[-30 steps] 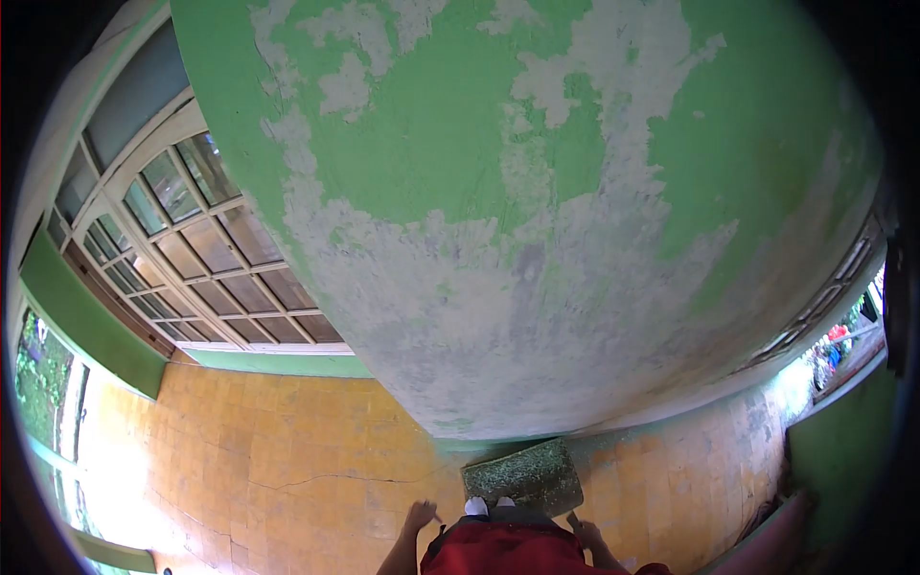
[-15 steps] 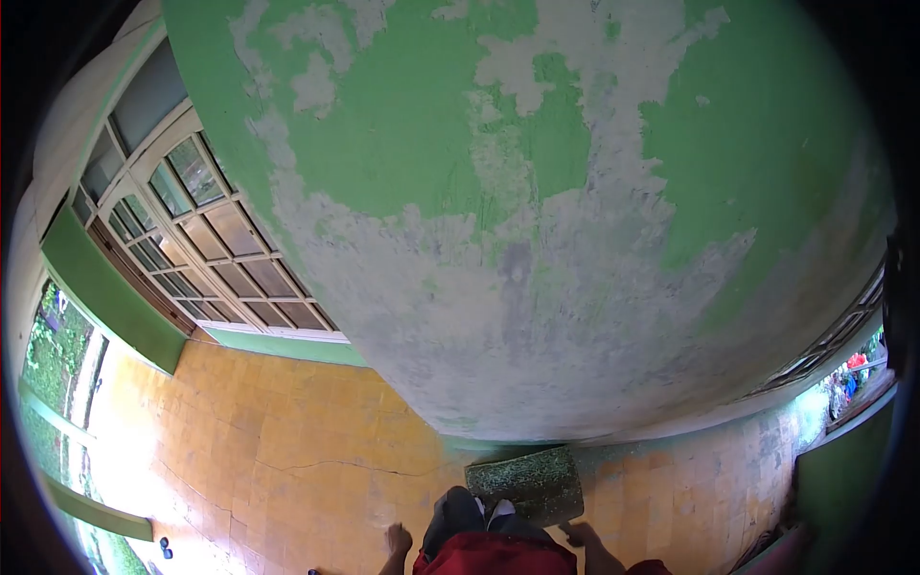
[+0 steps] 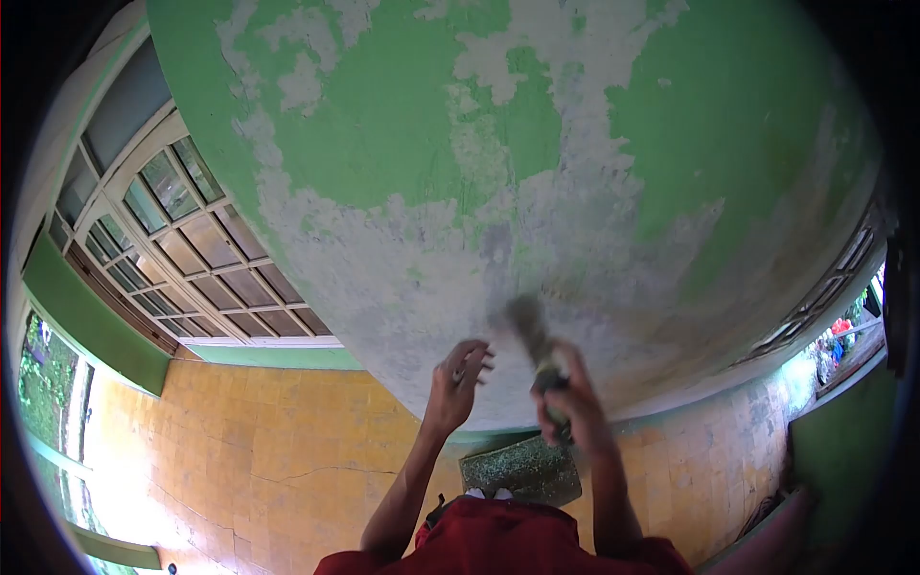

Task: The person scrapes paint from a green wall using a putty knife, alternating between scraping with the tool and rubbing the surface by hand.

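Observation:
My right hand (image 3: 572, 402) grips the dark handle of a scraper (image 3: 527, 326), blurred by motion. Its broad grey-brown blade points up and overlaps the lower, bare grey part of the wall (image 3: 383, 268). Left of it, my left hand (image 3: 460, 383) is raised before the same wall, its fingers apart and loosely curled. Green paint covers much of the upper wall, with ragged grey patches where it has come away.
A dark speckled mat (image 3: 522, 471) lies at the wall's foot, under my feet. Yellow-orange floor tiles (image 3: 287, 431) with a long crack spread around it. White-framed glazed doors (image 3: 201, 240) stand to the left, and a green low wall (image 3: 848, 450) to the right.
Both hands have risen from low at my sides to in front of the wall. The scraper now shows in my right hand. The view has shifted slightly.

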### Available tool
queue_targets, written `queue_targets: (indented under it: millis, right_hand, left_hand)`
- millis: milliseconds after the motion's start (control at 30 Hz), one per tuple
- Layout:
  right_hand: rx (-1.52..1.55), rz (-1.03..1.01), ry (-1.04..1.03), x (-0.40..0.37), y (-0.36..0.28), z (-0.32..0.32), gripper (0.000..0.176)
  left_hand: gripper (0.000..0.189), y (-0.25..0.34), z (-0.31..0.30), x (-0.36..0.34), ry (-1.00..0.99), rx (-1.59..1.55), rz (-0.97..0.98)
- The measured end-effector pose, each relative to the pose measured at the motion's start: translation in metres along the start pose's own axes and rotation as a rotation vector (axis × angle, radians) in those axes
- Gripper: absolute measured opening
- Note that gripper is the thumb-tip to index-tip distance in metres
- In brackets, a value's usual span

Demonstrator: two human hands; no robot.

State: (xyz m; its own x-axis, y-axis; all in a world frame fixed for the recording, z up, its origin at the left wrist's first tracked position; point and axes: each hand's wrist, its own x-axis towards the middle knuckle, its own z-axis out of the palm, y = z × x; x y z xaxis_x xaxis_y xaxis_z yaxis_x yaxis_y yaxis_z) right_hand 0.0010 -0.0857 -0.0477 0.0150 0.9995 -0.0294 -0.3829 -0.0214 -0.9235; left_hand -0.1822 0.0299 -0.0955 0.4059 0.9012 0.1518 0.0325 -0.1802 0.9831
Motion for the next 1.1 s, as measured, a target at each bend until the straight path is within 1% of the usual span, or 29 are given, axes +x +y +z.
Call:
queue_targets:
  millis: [33, 100, 133, 200, 267, 367, 400, 467, 500, 567, 600, 667, 800, 867, 900, 967, 1033, 1100]
  right_hand:
    - [-0.019, -0.018, 0.111, 0.001, -0.03, 0.015, 0.071]
    - [-0.066, -0.266, 0.134, 0.01, -0.057, 0.023, 0.078]
    - [-0.064, -0.265, 0.145, 0.016, -0.069, 0.027, 0.078]
    - [-0.257, -0.437, 0.154, 0.026, -0.086, 0.038, 0.076]
    - [-0.291, -0.447, 0.184, 0.034, -0.092, 0.047, 0.075]
    - [-0.348, -0.465, 0.212, 0.036, -0.093, 0.048, 0.074]
    - [-0.371, -0.461, 0.217, 0.038, -0.093, 0.048, 0.074]
    - [-0.343, -0.45, 0.209, 0.038, -0.098, 0.049, 0.075]
    - [-0.316, -0.439, 0.191, 0.039, -0.101, 0.05, 0.075]
    - [-0.32, -0.435, 0.206, 0.036, -0.103, 0.055, 0.075]
    - [-0.318, -0.431, 0.219, 0.035, -0.102, 0.055, 0.075]
    - [-0.305, -0.428, 0.23, 0.035, -0.099, 0.054, 0.076]
    - [-0.31, -0.453, 0.231, 0.034, -0.106, 0.058, 0.077]
    - [-0.327, -0.46, 0.256, 0.034, -0.095, 0.053, 0.076]
    - [-0.35, -0.484, 0.277, 0.039, -0.097, 0.055, 0.076]
    - [-0.319, -0.474, 0.257, 0.038, -0.114, 0.059, 0.075]
    - [-0.294, -0.466, 0.235, 0.034, -0.117, 0.061, 0.075]
    - [-0.356, -0.466, 0.303, 0.033, -0.109, 0.059, 0.074]
  left_hand:
    - [0.031, 0.028, 0.007, 0.009, -0.054, -0.079, 0.022]
    - [0.038, 0.076, 0.019, 0.023, -0.187, -0.192, 0.059]
    - [0.039, 0.099, 0.026, 0.03, -0.22, -0.224, 0.083]
    - [0.041, 0.128, 0.036, 0.047, -0.262, -0.257, 0.101]
    - [0.041, 0.143, 0.045, 0.066, -0.277, -0.424, 0.157]
    - [0.041, 0.153, 0.057, 0.089, -0.307, -0.435, 0.223]
    - [0.041, 0.158, 0.062, 0.092, -0.311, -0.439, 0.226]
    - [0.04, 0.171, 0.073, 0.093, -0.307, -0.655, 0.135]
    - [0.04, 0.17, 0.075, 0.096, -0.313, -0.658, 0.136]
    - [0.042, 0.168, 0.08, 0.101, -0.228, -0.515, 0.259]
    - [0.042, 0.168, 0.08, 0.1, -0.231, -0.516, 0.255]
    - [0.045, 0.174, 0.077, 0.095, -0.238, -0.537, 0.179]
    - [0.043, 0.176, 0.081, 0.098, -0.243, -0.551, 0.172]
    - [0.042, 0.172, 0.082, 0.095, -0.207, -0.513, 0.202]
    - [0.042, 0.177, 0.081, 0.101, -0.207, -0.511, 0.215]
    - [0.042, 0.183, 0.083, 0.104, -0.129, -0.441, 0.272]
    - [0.042, 0.18, 0.087, 0.102, -0.113, -0.45, 0.27]
    - [0.042, 0.178, 0.09, 0.107, -0.092, -0.456, 0.3]
